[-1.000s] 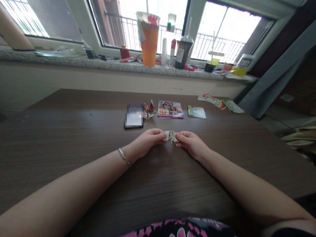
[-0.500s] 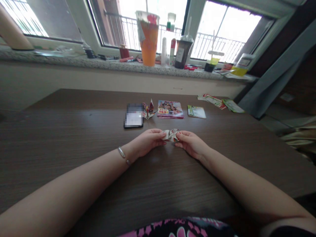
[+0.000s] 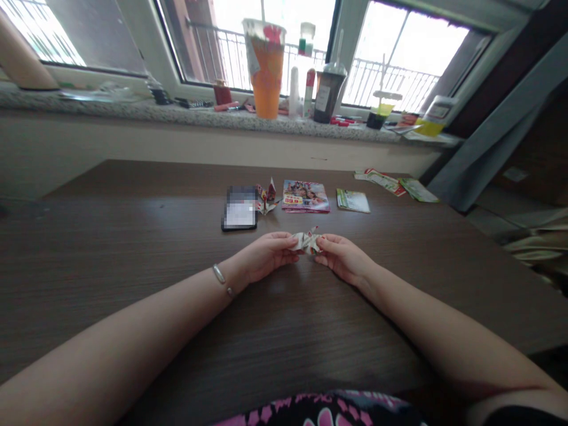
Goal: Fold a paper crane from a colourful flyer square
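Between my two hands is a small piece of folded printed paper [image 3: 306, 241], whitish with some red and green marks, with a thin point sticking up at its top. My left hand [image 3: 271, 255] pinches its left end between thumb and fingers. At the other end, my right hand [image 3: 341, 255] pinches the paper the same way. Both hands are just above the brown table. Beyond them stands a folded paper crane [image 3: 267, 200] in red and white, beside a dark phone [image 3: 240, 210] whose screen is blurred.
A stack of colourful printed leaflets [image 3: 306, 196] and a small pad of paper squares [image 3: 352, 200] lie behind my hands. Paper strips [image 3: 384, 182] are at the table's far right. On the stone windowsill [image 3: 199, 116] stand a tall orange drink cup [image 3: 267, 77], a dark cup [image 3: 329, 94] and bottles.
The folded paper has shifted shape slightly between my fingers, and a thin point now rises from its top. My hands have hardly moved.
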The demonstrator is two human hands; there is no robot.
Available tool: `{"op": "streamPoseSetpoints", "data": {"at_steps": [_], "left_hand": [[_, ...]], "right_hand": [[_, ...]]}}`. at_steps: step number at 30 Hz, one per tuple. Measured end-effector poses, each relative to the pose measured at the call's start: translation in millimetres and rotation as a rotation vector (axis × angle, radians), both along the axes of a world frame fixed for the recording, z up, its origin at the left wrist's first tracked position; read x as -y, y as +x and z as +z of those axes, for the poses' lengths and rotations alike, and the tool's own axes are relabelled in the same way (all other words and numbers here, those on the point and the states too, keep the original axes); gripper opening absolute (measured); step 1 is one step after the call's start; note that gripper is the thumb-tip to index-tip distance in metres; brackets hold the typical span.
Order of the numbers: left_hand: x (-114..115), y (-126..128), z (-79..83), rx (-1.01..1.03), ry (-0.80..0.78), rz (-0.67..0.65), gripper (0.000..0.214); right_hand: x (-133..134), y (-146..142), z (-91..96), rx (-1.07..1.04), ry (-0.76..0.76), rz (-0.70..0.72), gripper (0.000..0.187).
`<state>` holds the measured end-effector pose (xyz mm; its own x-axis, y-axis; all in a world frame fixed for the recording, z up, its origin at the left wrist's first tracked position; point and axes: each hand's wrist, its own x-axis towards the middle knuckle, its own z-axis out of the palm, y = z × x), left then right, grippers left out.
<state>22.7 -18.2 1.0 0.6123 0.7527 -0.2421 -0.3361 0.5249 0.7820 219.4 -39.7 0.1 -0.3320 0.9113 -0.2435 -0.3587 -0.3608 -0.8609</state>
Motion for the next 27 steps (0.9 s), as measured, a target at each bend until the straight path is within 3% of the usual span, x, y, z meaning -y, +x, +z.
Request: {"op": "streamPoseSetpoints", "data": {"at_steps": [27], "left_hand": [[1.1,1.5,-0.1,0.053,-0.009,-0.009,0.011]], "right_hand": [[-1.9,-1.9,-1.2,-0.021,0.033,0.007,0.028]]}}
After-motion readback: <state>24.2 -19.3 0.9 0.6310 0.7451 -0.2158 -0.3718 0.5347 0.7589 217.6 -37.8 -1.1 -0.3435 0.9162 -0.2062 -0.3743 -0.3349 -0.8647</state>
